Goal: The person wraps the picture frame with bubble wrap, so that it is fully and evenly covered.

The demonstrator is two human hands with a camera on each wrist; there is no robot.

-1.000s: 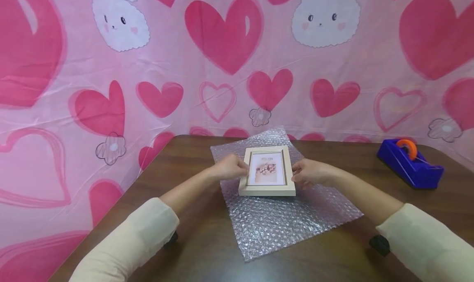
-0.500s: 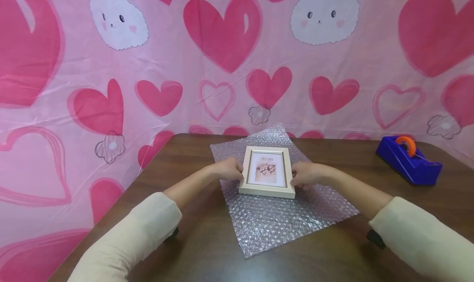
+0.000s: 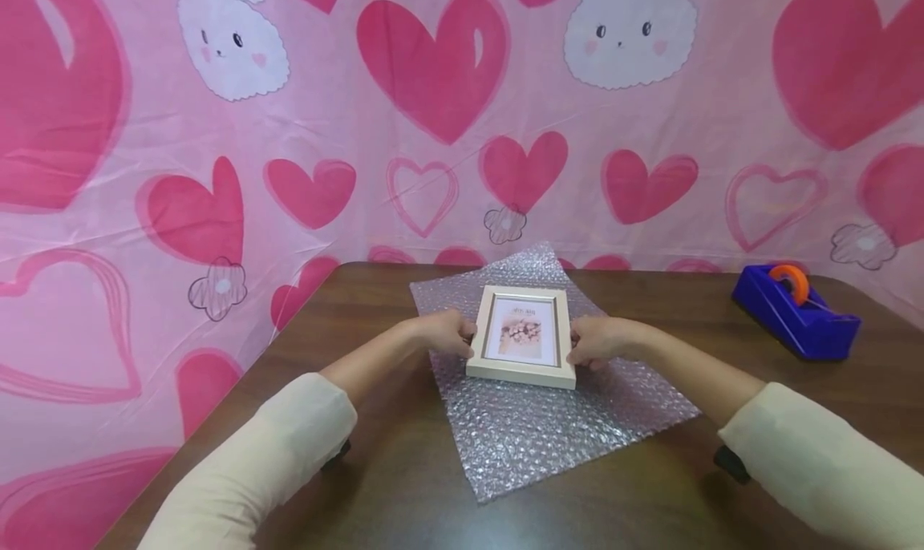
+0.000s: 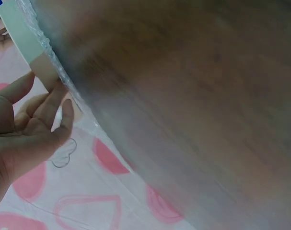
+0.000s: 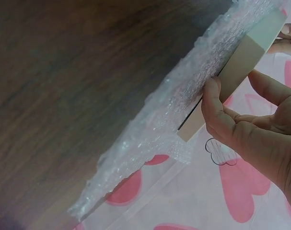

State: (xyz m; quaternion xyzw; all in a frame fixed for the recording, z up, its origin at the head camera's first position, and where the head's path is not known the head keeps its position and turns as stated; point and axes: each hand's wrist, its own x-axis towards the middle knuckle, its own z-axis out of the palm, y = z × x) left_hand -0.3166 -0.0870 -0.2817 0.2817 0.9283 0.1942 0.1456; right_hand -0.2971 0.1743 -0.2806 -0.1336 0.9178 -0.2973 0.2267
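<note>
A cream picture frame (image 3: pixel 521 372) with a floral print under its pane lies face up on a sheet of bubble wrap (image 3: pixel 534 438), set at an angle to it. On the frame's left side my left hand (image 3: pixel 445 331) holds the edge, thumb toward the top. My right hand (image 3: pixel 602 340) grips the opposite side. In the right wrist view the right fingers (image 5: pixel 215 103) reach down to the frame's lower edge, right by the wrap, with the thumb at its upper edge. The left wrist view has the left thumb (image 4: pixel 21 87) and fingertips at the frame's side.
A blue tape dispenser (image 3: pixel 797 317) with an orange roll (image 3: pixel 790 284) stands at the right rear of the brown wooden table (image 3: pixel 375 293). Behind the table hangs a pink cloth (image 3: pixel 433 189) printed with hearts and rabbits.
The picture frame has turned slightly clockwise on the bubble wrap. My left fingers have shifted from over its front border to its side edge. My right hand stays at its side.
</note>
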